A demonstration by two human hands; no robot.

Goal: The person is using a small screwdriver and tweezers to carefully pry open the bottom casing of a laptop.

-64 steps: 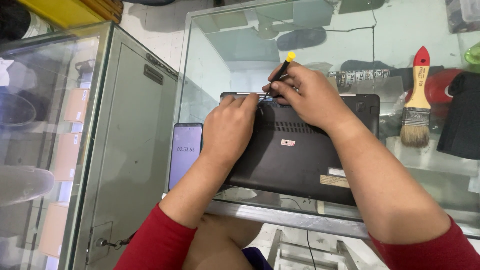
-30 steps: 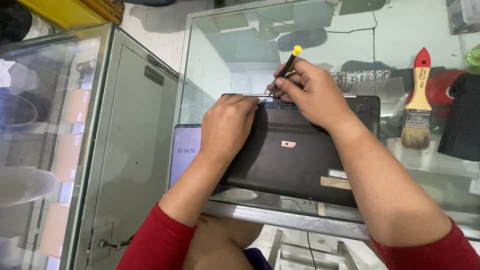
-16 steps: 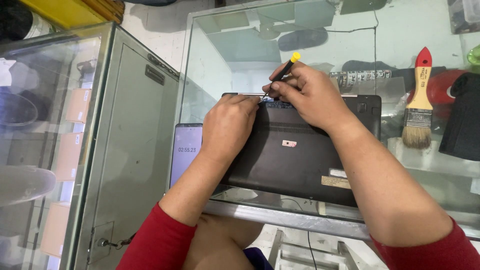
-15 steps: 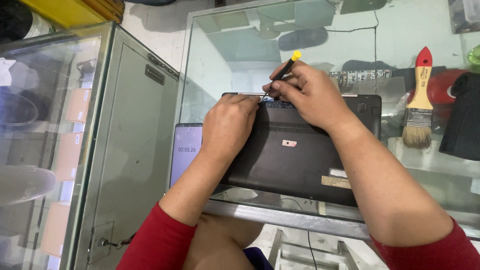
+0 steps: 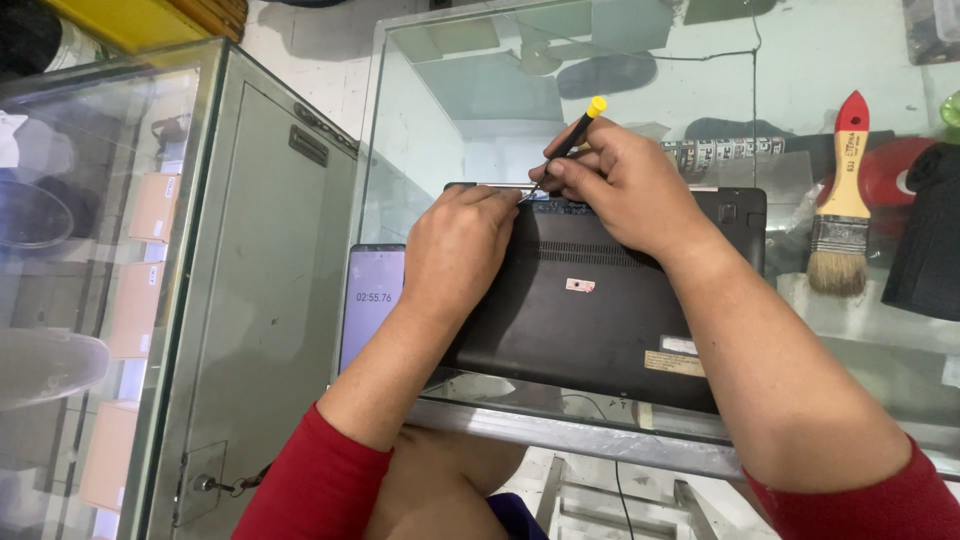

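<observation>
A black laptop [image 5: 600, 310] lies bottom-up on a glass counter [image 5: 480, 90]. My left hand [image 5: 458, 250] rests palm-down on its near-left part, fingers curled toward the far edge. My right hand [image 5: 625, 185] is shut on a thin screwdriver [image 5: 570, 145] with a black shaft and yellow cap. The screwdriver leans, its tip touching the laptop's far-left edge just beside my left fingertips. Both sleeves are red.
A phone [image 5: 368, 300] with a lit screen lies left of the laptop. A paintbrush [image 5: 842, 200] with a red and wooden handle lies to the right, next to a black object [image 5: 925, 240]. A glass cabinet [image 5: 120, 280] stands at the left.
The screwdriver's tilt has shifted slightly in my right hand, its tip staying at the laptop's far edge. My left hand has stayed on the laptop.
</observation>
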